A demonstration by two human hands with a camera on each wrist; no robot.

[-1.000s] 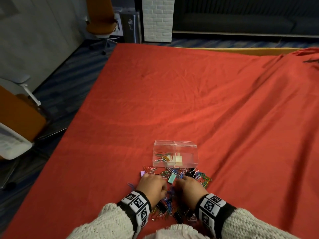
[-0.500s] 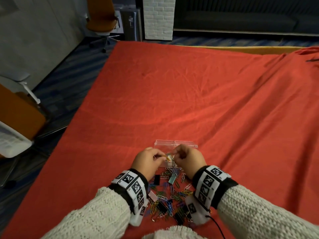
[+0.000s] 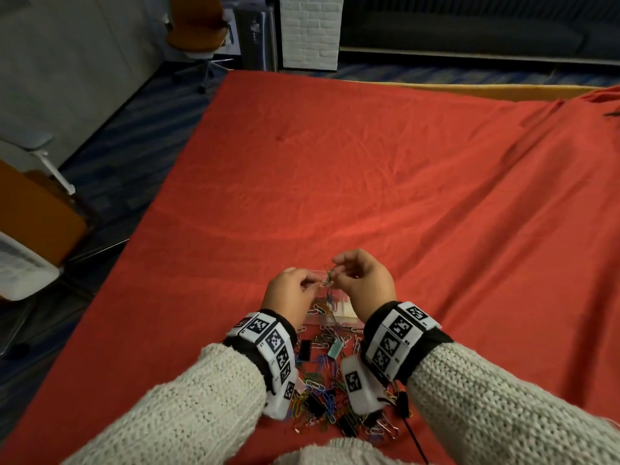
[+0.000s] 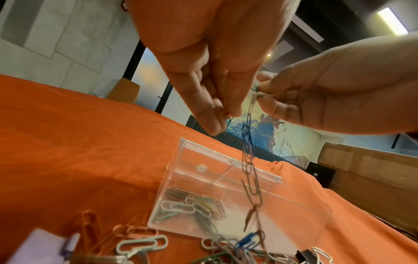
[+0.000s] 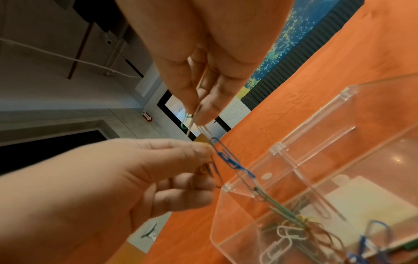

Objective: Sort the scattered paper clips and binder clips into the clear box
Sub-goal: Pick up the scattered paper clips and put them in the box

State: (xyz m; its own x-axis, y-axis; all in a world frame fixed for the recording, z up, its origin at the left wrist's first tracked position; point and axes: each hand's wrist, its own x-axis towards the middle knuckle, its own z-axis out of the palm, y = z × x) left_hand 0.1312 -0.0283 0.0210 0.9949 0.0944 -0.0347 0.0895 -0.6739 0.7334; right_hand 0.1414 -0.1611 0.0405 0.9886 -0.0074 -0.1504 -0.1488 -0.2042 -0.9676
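Both hands hover over the clear box (image 3: 335, 318), (image 4: 192, 182), (image 5: 316, 166). My right hand (image 3: 339, 273), (image 5: 199, 116) pinches the top of a tangled chain of paper clips (image 3: 330, 280), (image 4: 248, 148), (image 5: 228, 160). The chain hangs down into the box's left compartment, where several clips lie. My left hand (image 3: 313, 284), (image 4: 222, 125) pinches clips at the chain's side, just below the right fingertips. A pile of coloured paper clips and black binder clips (image 3: 322, 384) lies scattered on the red cloth below my wrists.
A pale block (image 5: 353, 192) fills the box's right compartment, and its lid stands open at the back. The red cloth (image 3: 402, 179) covers the whole table. Orange chairs (image 3: 198, 25) stand off the table's left edge.
Both hands rose from the scattered pile to above the box, lifting a linked string of paper clips. Since half a second ago the right hand has moved slightly higher.
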